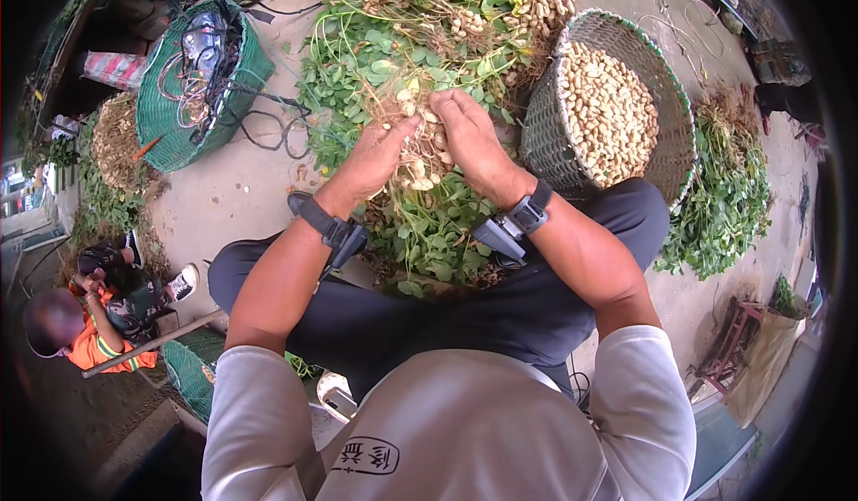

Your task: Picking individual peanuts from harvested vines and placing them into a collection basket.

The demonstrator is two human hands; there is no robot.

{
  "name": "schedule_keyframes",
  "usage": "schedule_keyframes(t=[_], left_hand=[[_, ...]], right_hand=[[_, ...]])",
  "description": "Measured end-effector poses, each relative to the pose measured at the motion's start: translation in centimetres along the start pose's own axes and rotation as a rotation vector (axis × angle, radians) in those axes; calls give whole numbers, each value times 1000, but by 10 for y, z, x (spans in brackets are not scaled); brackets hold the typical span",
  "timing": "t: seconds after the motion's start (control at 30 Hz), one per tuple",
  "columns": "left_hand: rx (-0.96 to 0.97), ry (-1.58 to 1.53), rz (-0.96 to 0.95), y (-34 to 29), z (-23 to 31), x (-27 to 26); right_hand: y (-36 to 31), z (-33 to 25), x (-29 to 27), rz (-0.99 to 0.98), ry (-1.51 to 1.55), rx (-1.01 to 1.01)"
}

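Between my hands is a bunch of peanut plants [420,163], its pale pods and roots facing up and its leafy stems hanging toward my lap. My left hand [377,157] is closed around the near left side of the roots. Over on the other side, my right hand [472,136] grips the same bunch, its thumb and fingers close to the pods. The fingertips are partly hidden by roots and pods. Just right of my right hand stands a woven basket [547,134] holding many loose peanuts [608,112].
A heap of peanut plants [349,63] spreads beyond my hands. A green basket [255,63] with cables stands at the left, a black cord [281,148] trailing from it. More plants [715,188] lie at the right. A person in an orange vest [94,340] sits at the lower left.
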State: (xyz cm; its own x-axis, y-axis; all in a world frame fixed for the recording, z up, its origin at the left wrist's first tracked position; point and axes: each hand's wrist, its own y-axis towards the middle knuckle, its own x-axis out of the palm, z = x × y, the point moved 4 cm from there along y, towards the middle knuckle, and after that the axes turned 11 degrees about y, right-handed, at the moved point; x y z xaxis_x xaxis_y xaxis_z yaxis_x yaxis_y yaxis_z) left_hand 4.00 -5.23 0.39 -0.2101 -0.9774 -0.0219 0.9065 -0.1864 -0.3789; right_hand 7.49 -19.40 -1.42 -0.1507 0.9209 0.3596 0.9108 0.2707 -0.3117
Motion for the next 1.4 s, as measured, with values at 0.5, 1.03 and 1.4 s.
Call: schedule_keyframes(t=[0.5,1.03,1.4], left_hand=[[79,115,38,10,0,14],[-48,-81,-162,9,-2,16],[-74,-147,-357,-2,9,11]], right_hand=[[2,-8,-4,82,199,98],[9,-27,-8,-226,-222,-125],[-1,-48,-15,-487,272,455]])
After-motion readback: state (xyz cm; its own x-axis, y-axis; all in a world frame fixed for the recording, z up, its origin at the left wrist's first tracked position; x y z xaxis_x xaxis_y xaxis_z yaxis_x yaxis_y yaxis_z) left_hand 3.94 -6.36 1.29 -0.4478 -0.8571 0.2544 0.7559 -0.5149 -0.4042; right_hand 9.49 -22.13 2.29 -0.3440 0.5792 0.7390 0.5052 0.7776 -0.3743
